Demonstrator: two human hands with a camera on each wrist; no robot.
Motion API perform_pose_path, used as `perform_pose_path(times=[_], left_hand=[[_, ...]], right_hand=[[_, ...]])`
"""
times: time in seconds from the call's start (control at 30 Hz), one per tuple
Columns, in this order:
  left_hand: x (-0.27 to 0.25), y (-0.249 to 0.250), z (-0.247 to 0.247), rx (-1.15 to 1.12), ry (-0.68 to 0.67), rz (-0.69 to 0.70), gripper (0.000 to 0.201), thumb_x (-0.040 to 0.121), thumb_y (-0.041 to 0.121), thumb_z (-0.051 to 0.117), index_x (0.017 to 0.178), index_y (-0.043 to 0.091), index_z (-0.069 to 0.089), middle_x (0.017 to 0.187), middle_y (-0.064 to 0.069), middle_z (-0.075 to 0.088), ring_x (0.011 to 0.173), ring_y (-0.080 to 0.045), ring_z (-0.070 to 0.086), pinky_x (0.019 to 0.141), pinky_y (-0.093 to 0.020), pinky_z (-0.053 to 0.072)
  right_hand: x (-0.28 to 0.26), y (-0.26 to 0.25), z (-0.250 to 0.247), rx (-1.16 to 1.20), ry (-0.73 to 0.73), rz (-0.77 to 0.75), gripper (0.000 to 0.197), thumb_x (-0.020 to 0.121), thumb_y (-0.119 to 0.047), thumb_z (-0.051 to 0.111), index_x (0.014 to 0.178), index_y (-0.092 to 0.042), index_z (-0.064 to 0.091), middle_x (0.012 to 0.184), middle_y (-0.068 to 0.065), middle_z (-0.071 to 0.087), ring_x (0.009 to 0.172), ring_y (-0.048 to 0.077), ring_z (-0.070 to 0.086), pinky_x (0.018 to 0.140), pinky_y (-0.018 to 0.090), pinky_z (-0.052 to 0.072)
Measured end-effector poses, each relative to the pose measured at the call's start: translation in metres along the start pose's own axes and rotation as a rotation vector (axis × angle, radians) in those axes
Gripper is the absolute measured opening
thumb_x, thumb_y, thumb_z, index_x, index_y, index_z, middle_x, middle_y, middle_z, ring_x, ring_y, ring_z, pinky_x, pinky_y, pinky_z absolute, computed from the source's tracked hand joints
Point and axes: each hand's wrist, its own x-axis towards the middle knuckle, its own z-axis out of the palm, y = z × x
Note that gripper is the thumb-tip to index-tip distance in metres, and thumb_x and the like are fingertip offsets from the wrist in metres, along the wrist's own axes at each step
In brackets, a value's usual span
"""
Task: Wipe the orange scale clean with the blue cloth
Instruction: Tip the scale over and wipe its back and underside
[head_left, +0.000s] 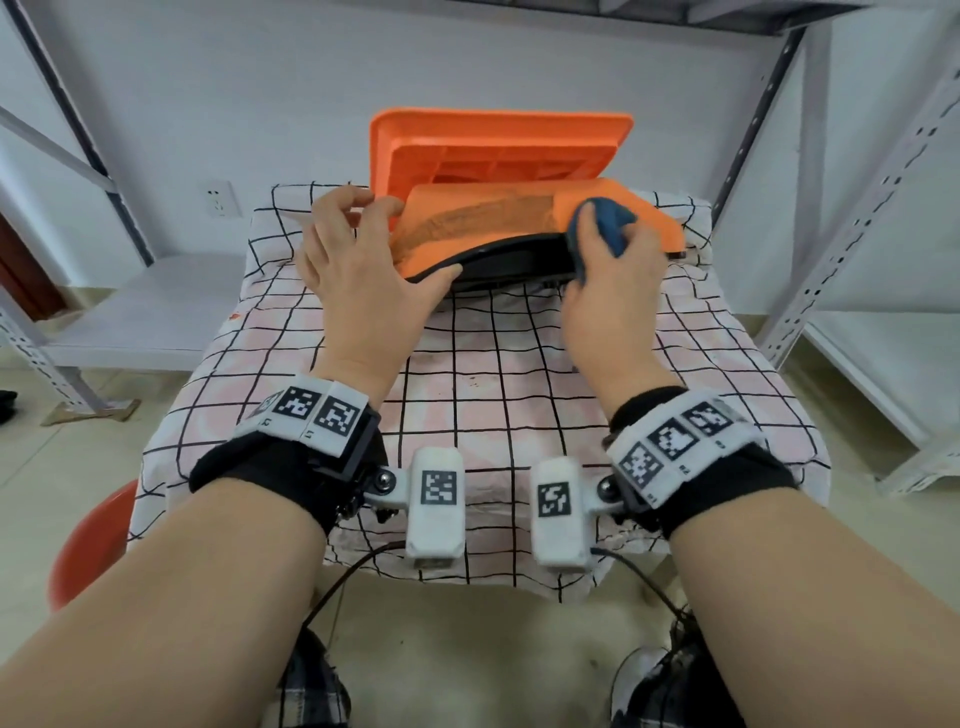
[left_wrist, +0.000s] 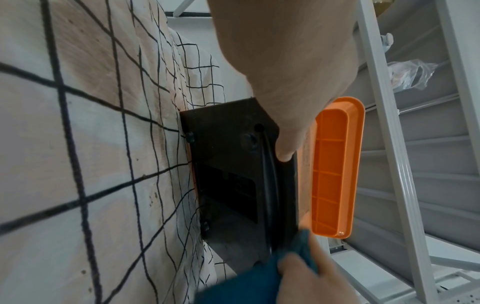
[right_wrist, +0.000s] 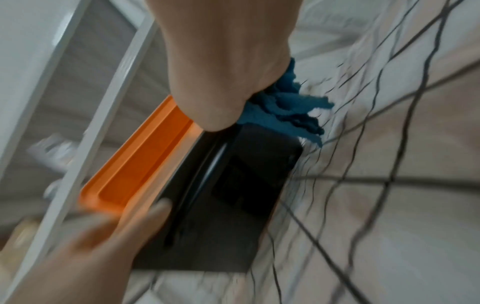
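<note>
The orange scale (head_left: 483, 221) stands tilted on the checked table, its black underside (left_wrist: 231, 176) facing me and its ribbed orange platform (head_left: 498, 150) behind. My left hand (head_left: 400, 241) grips the scale's left end, thumb on the black base edge and fingers over the orange body. My right hand (head_left: 605, 249) holds the bunched blue cloth (head_left: 621, 221) against the right part of the orange body. In the right wrist view, the blue cloth (right_wrist: 285, 111) bulges from under the palm next to the scale's base (right_wrist: 233, 195). A pale smear runs across the orange face.
A black-and-white checked tablecloth (head_left: 467, 374) covers the small table. Grey metal shelving racks stand at the left (head_left: 78, 171) and right (head_left: 841, 218). A red stool (head_left: 88, 540) sits low at the left. A wall socket (head_left: 221, 197) is behind.
</note>
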Motion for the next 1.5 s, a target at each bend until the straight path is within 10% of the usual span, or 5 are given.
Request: perform_pose_path(times=[0.33,0.5,0.83,1.07,1.5], left_hand=[[0.007,-0.003,-0.019,-0.158,-0.018,0.040,0.071,0.081,0.052,0.061,0.136,0.010,0.043,0.141,-0.008,0.037,0.131,-0.019,0.034,0.106,-0.029,0.021],[0.029,-0.001,-0.043,-0.424,0.055,-0.114,0.007,0.092,0.023,0.056,0.090,0.020,0.062,0.077,0.014,0.063,0.077,-0.001,0.060,0.078,-0.017,0.047],[0.021,-0.033,-0.040,-0.250,-0.206,-0.192,0.040,0.089,0.041,0.059,0.061,0.013,0.047,0.060,0.002,0.048,0.057,-0.017,0.047,0.062,-0.033,0.040],[0.003,-0.025,-0.043,-1.120,-0.639,-1.124,0.066,0.094,0.061,0.030,0.100,0.000,0.054,0.106,-0.020,0.068,0.096,-0.029,0.069,0.076,-0.039,0.059],[-0.001,-0.011,-0.030,-1.123,-0.432,-0.893,0.014,0.083,0.007,0.068,0.094,0.002,0.061,0.102,-0.009,0.069,0.097,-0.015,0.066,0.086,-0.024,0.054]], right_hand=[[0.004,-0.006,0.012,0.047,0.010,-0.058,0.063,0.090,-0.003,0.050,0.147,-0.020,0.030,0.125,0.017,0.037,0.106,0.031,0.040,0.088,0.034,0.041],[0.003,-0.008,0.013,0.070,0.020,-0.027,0.061,0.090,-0.005,0.050,0.146,-0.021,0.032,0.126,0.016,0.036,0.108,0.029,0.040,0.087,0.033,0.041],[0.011,-0.004,0.003,0.162,0.012,-0.048,0.057,0.090,-0.006,0.053,0.144,-0.018,0.037,0.123,0.016,0.038,0.112,0.027,0.041,0.093,0.027,0.037],[0.016,-0.006,0.002,0.154,0.033,-0.017,0.053,0.091,-0.008,0.052,0.143,-0.015,0.038,0.126,0.014,0.036,0.116,0.023,0.037,0.089,0.020,0.030],[0.006,-0.010,0.003,0.132,-0.043,-0.090,0.063,0.089,-0.007,0.053,0.147,-0.016,0.030,0.127,0.017,0.035,0.115,0.029,0.040,0.097,0.029,0.036]])
